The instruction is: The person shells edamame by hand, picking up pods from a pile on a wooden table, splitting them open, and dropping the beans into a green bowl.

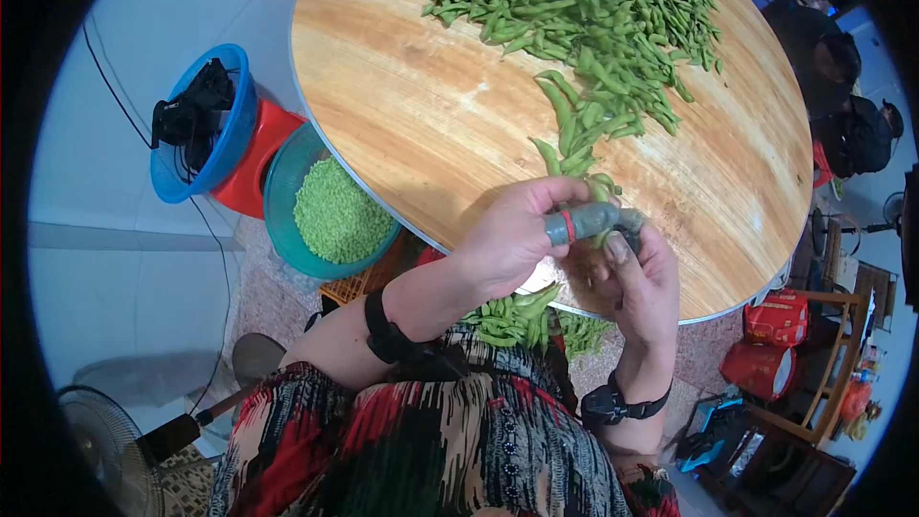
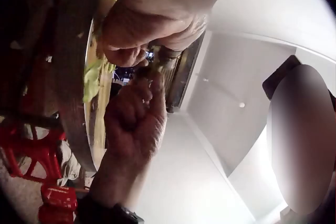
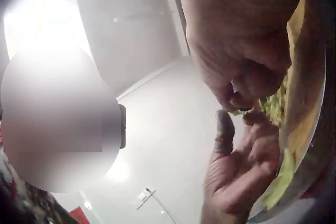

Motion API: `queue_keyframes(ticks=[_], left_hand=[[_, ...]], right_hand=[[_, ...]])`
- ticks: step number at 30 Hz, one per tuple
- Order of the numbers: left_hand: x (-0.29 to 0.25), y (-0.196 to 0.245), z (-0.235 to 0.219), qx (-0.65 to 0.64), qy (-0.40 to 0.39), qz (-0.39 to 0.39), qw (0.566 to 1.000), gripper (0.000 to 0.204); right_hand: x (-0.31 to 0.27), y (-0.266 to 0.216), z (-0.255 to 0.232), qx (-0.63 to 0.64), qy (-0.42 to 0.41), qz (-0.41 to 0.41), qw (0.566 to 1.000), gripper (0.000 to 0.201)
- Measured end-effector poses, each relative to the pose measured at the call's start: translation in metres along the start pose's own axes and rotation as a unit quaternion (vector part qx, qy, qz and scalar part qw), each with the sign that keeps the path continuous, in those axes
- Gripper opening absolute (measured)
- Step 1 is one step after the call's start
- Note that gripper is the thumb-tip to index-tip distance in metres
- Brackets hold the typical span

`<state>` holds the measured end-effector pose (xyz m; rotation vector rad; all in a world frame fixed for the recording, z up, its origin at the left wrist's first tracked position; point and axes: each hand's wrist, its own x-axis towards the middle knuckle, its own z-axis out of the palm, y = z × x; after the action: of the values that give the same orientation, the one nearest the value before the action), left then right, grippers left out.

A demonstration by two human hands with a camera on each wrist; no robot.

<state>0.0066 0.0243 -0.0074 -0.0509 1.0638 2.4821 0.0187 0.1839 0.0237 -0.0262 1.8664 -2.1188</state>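
Note:
Over the near edge of the round wooden table, my left hand (image 1: 509,233) and right hand (image 1: 649,289) meet at a green edamame pod (image 1: 600,238). The left thumb wears a grey-green sleeve (image 1: 581,222) with a red band. Its fingers and thumb pinch the pod from the left; the right thumb and fingers pinch it from the right. Most of the pod is hidden behind the fingers. Just beyond the hands, loose edamame pods (image 1: 565,124) trail back to a large heap (image 1: 574,0). In the right wrist view, the sleeved left thumb (image 3: 224,133) points up below my right hand (image 3: 241,50).
At left, a teal basin (image 1: 280,230) holds shelled beans (image 1: 337,211). A blue basin (image 1: 239,67) with black items sits on a red stool (image 1: 263,153). More pods (image 1: 512,321) lie in my lap. A fan (image 1: 105,450) stands lower left, a wooden chair (image 1: 828,373) at right.

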Motion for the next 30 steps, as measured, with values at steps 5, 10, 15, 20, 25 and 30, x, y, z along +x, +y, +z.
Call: queue_keyframes(ticks=[5,10,15,20,25,30], left_hand=[[0.006,-0.003,0.0,0.003,0.006,0.057,0.998,0.01],[0.005,-0.002,0.005,0.113,0.046,0.089,0.988,0.007],[0.003,-0.001,0.011,0.196,0.049,0.092,0.975,0.008],[0.001,0.002,0.017,0.184,-0.014,0.098,0.978,0.009],[0.015,0.001,0.009,-0.008,-0.079,-0.017,0.997,0.007],[0.012,0.0,0.031,0.288,0.057,0.1,0.951,0.011]], right_hand=[[-0.007,0.001,-0.007,0.101,-0.094,0.061,0.989,0.028],[-0.005,0.002,-0.012,0.109,-0.105,0.081,0.985,0.026],[-0.004,0.001,-0.012,0.113,-0.081,0.107,0.984,0.02],[-0.008,-0.004,-0.009,0.164,-0.076,0.132,0.975,0.017],[-0.005,-0.005,-0.012,0.153,-0.056,0.127,0.978,0.016],[0.001,0.006,-0.008,-0.179,0.063,-0.034,0.981,0.013]])
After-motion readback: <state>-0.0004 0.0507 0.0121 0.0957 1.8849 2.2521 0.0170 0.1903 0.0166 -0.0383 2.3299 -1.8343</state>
